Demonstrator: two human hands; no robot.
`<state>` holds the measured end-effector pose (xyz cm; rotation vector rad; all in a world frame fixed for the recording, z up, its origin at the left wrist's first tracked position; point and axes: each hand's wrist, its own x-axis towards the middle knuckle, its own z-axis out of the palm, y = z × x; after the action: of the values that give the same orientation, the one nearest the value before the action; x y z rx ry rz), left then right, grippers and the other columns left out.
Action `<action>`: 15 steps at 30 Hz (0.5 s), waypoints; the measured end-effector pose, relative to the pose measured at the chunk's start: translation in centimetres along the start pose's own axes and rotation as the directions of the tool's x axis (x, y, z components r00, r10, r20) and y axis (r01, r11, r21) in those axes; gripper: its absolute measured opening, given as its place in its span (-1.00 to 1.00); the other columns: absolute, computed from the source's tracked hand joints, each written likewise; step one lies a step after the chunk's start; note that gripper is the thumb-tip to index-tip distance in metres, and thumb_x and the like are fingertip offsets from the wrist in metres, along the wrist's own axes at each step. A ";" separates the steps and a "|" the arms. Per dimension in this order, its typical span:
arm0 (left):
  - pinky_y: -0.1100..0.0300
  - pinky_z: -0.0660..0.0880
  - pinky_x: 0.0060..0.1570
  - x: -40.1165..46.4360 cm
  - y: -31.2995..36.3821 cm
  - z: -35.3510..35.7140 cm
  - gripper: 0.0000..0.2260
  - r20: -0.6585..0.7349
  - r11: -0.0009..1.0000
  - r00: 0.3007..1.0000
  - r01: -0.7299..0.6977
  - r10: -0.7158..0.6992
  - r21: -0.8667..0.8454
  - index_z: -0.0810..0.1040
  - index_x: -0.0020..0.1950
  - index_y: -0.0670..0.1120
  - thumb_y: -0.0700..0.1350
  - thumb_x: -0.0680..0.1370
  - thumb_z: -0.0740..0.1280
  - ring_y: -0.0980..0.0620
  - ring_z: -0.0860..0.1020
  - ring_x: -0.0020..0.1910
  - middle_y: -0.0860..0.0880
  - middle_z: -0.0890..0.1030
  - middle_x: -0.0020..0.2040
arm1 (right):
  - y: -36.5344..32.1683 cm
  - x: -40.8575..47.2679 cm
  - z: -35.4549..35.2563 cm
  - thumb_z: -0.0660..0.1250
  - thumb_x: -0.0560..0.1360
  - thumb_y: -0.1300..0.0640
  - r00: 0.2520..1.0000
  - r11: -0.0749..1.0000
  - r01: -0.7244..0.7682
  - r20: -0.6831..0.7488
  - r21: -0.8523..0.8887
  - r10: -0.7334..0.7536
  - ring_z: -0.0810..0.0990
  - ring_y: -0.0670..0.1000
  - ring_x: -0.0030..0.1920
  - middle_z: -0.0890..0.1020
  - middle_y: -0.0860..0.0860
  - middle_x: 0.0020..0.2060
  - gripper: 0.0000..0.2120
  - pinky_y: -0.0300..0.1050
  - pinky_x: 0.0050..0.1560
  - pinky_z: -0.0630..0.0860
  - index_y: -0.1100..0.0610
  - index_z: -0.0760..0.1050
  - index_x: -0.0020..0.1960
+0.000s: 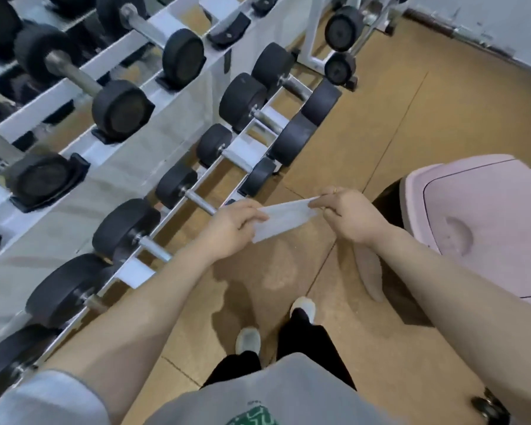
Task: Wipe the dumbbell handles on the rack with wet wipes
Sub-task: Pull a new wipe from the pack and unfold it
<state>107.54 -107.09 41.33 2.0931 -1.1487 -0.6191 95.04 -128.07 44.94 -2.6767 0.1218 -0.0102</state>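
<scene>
A white wet wipe [284, 217] is stretched flat between both hands above the brown floor. My left hand [230, 231] pinches its left end and my right hand [348, 217] pinches its right end. The white dumbbell rack [135, 271] fills the left side, holding several black dumbbells with metal handles. The nearest handle [200, 202] lies just left of my left hand, which hides its near end. Both hands are beside the rack's lower tier, not touching any dumbbell.
A pink lidded bin [485, 222] stands at the right, close to my right forearm. A second white rack with black dumbbells [344, 29] is at the far top. My feet [249, 338] stand on the brown mat floor.
</scene>
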 end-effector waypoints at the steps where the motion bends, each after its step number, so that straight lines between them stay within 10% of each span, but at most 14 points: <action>1: 0.43 0.31 0.06 2.0 0.4 -0.1 -0.70 -0.022 0.996 0.999 0.045 -0.046 -0.081 0.61 0.07 -0.24 -0.43 0.49 0.16 0.07 0.45 0.05 -0.04 0.51 0.08 | 1.5 1.3 -0.4 0.05 0.48 0.23 0.998 0.995 -0.066 0.012 0.077 0.065 0.54 0.12 0.02 0.62 0.16 0.02 -0.61 -0.33 -0.12 0.23 0.31 0.60 0.08; 9: 0.15 0.38 0.02 15.9 1.2 1.5 -0.67 -0.178 0.877 0.896 0.328 -0.407 -0.352 0.58 -0.28 -0.10 -0.09 0.62 0.16 -0.01 0.52 -0.08 -0.10 0.58 -0.14 | 10.8 11.3 -3.8 0.28 0.55 0.03 0.864 0.711 -0.475 0.122 0.519 0.488 0.29 -0.13 -0.65 0.33 -0.10 -0.72 -0.62 -0.37 -0.53 0.20 0.33 0.61 -0.22; 15: 0.29 0.31 -0.25 24.6 0.4 2.9 -0.82 -0.241 0.794 0.779 0.472 -0.579 -0.383 0.55 -0.20 -0.14 -0.07 0.54 0.32 0.13 0.45 -0.24 0.07 0.50 -0.27 | 17.2 19.5 -6.0 0.43 0.44 0.09 0.846 0.640 -0.527 0.268 0.559 0.462 0.18 -0.09 -0.66 0.35 0.08 -0.53 -0.55 -0.39 -0.61 0.09 0.31 0.32 -0.45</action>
<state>117.70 -129.33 37.55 2.1366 -0.2195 -0.5959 112.83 -147.81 42.39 -1.8970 0.7009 0.2235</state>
